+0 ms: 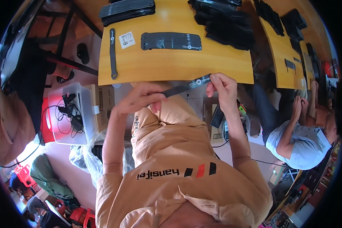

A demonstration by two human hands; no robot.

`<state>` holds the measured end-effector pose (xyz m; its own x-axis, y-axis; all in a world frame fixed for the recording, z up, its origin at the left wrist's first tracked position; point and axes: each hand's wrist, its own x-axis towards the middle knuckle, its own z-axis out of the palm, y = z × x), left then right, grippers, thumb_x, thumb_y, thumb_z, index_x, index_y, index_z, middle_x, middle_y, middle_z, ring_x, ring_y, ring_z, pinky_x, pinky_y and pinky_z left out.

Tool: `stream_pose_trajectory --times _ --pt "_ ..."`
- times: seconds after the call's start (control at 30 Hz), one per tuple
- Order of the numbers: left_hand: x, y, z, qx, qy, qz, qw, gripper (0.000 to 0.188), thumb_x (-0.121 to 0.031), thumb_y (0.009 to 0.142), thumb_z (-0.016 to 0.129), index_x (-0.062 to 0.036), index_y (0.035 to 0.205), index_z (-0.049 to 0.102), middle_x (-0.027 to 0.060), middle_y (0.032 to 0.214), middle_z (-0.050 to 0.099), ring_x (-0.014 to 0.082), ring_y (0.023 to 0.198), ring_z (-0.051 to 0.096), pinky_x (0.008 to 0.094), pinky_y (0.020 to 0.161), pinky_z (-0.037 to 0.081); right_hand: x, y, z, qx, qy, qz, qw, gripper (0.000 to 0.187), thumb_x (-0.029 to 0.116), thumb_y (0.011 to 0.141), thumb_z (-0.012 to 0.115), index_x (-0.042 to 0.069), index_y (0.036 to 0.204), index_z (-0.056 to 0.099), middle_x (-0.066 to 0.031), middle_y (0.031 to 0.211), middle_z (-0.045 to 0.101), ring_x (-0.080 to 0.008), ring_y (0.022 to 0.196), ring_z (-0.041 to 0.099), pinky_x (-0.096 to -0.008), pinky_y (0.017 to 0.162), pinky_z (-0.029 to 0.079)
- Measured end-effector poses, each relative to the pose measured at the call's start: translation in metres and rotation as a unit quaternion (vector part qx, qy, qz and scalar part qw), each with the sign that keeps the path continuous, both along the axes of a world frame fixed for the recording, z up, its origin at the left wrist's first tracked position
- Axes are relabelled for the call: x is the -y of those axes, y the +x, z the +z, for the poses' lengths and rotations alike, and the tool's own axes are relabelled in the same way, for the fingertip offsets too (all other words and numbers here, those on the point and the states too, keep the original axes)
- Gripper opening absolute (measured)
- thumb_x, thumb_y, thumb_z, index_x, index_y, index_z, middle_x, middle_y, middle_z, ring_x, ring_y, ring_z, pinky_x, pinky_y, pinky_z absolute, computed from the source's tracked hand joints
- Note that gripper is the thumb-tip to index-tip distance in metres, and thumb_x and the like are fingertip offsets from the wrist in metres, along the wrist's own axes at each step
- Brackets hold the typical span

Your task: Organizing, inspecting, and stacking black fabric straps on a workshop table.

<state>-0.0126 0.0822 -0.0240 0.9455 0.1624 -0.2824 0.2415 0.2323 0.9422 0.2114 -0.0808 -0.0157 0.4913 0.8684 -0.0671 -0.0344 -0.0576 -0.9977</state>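
**Black strap held between both hands at the worktop edge**

At the far left, on the floor, stands a clear bin (66,114) with black cables inside, and a cardboard box (104,104) is just beside it. Above them, on the yellow worktop (178,66), a narrow black band (112,53) lies near the left edge, with a small white label (127,40) next to it. A wider black sleeve (171,41) lies flat in the middle of the worktop.

The left hand (138,99) is closed on the left end of a black strap (186,86); the fingers pinch it from above and below. The strap runs up to the right, in the air just in front of the worktop edge and above the person's lap. The right hand (222,89) is clamped on its right end, thumb and fingers together on the printed part.

Further right, a heap of black gloves (226,22) lies on the back of the worktop. At the far right another person in a light blue shirt (300,144) sits at a second table.
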Motion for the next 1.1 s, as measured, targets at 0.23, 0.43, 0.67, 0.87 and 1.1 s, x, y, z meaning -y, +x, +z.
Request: stream_pose_trajectory --times 0.23,0.43,0.67,0.87,1.1 --pt "-0.016 -0.014 -0.003 -0.045 -0.01 0.146 0.988 0.017 -0.013 0.089 0.056 0.0035 0.092 0.059 0.0069 0.074 0.062 0.0103 0.061 0.059 0.0215 0.057 0.049 0.001 0.009 -0.024 -0.116 -0.023 -0.063 0.991 0.017 0.015 0.088 0.059 -0.001 0.092 0.063 -0.0086 0.071 0.064 -0.0117 0.055 0.061 -0.0212 0.053 0.05" --pt "-0.026 -0.006 -0.008 -0.058 -0.014 0.243 0.968 0.016 -0.011 0.088 0.056 0.0029 0.095 0.058 0.0084 0.076 0.063 0.0116 0.065 0.062 0.0221 0.059 0.051 -0.011 0.015 -0.036 -0.148 -0.028 -0.075 0.986 0.017 0.013 0.086 0.061 -0.001 0.095 0.063 -0.0086 0.074 0.065 -0.0117 0.057 0.062 -0.0213 0.055 0.051" --pt "-0.045 0.018 -0.009 -0.07 0.023 0.337 0.939 0.015 -0.012 0.085 0.061 0.0022 0.091 0.06 0.0051 0.075 0.062 0.0094 0.065 0.061 0.0203 0.059 0.05 -0.037 0.023 -0.039 -0.1 -0.006 -0.151 0.983 0.014 0.009 0.083 0.063 -0.001 0.093 0.065 -0.0061 0.071 0.063 -0.0106 0.06 0.06 -0.0202 0.053 0.049" --pt "-0.067 0.037 -0.029 -0.059 0.134 0.398 0.906 0.014 -0.011 0.079 0.068 0.0013 0.082 0.064 -0.0003 0.064 0.058 0.0042 0.055 0.05 0.0177 0.049 0.039 -0.061 0.032 -0.045 -0.067 -0.002 -0.172 0.983 0.011 0.002 0.08 0.065 -0.001 0.09 0.065 -0.0033 0.07 0.062 -0.0079 0.06 0.057 -0.0194 0.051 0.047" --pt "-0.08 0.053 -0.042 -0.096 0.237 0.432 0.865 0.02 -0.014 0.075 0.072 0.0033 0.081 0.064 -0.0004 0.063 0.057 0.0047 0.055 0.047 0.0191 0.051 0.038 -0.078 0.039 -0.061 0.057 -0.001 -0.203 0.977 0.006 0.001 0.079 0.066 -0.001 0.084 0.065 -0.0005 0.07 0.06 -0.0049 0.059 0.051 -0.0175 0.054 0.042"
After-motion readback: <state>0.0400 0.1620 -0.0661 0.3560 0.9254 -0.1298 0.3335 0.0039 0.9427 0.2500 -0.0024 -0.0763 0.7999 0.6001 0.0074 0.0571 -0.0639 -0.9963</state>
